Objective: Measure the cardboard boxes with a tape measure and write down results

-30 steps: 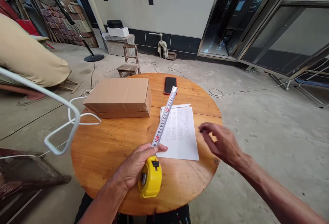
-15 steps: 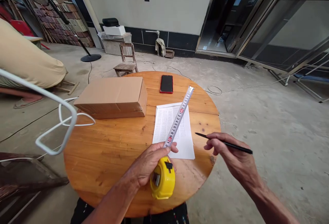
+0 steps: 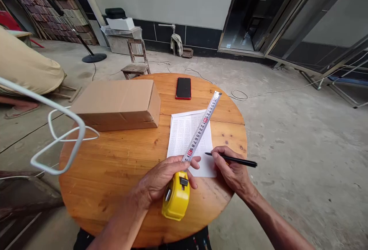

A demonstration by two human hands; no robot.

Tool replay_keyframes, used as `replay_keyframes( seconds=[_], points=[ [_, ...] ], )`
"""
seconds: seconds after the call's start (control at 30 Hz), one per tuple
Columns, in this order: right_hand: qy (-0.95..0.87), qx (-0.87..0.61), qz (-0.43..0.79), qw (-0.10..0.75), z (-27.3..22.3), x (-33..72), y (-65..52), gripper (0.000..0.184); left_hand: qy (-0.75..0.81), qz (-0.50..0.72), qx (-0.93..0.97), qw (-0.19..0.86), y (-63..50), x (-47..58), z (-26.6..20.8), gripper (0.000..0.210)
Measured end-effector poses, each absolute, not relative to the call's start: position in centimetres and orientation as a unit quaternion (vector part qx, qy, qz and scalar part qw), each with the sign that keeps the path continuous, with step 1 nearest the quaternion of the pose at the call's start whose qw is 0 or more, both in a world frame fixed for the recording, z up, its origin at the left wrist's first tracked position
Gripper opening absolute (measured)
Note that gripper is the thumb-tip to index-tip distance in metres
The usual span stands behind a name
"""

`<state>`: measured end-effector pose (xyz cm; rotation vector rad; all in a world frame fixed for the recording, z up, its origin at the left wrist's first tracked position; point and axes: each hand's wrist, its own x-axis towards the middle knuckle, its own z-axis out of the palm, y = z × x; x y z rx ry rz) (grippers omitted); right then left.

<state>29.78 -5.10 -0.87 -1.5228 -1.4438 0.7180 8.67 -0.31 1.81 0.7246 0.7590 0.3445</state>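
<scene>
My left hand (image 3: 168, 175) grips a yellow tape measure (image 3: 176, 200), the thumb pressed on its pulled-out blade (image 3: 200, 129). The numbered blade slants up and to the right across a white sheet of paper (image 3: 179, 135) with rows of small print, its metal tip past the sheet's top right corner. A black pen (image 3: 238, 160) is held between the thumb and fingers of my right hand (image 3: 231, 169). That hand is at the sheet's lower right edge, and the pen's point is over the blank lower part of the page. Whether the point touches the paper I cannot tell.
A closed cardboard box (image 3: 115, 100) stands on the left of the round wooden table (image 3: 115, 165). Beyond the paper lies a phone (image 3: 183, 88) with a red edge. A white bent tube (image 3: 77, 127) crosses the left side. Behind the table stands a small wooden chair (image 3: 136, 60).
My right hand has moved left with the pen, from beside the table's right edge to the paper. My left hand still holds the tape measure, and the view has shifted slightly.
</scene>
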Motion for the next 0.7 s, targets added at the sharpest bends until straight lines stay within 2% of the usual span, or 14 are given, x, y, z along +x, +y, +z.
replay_keyframes(
  seconds=[0.7],
  points=[
    [-0.675,-0.601,0.201,0.378,-1.6,29.3,-3.9,0.015,0.345,0.144,0.366,0.852,-0.6,8.6,1.1,0.022]
  ],
)
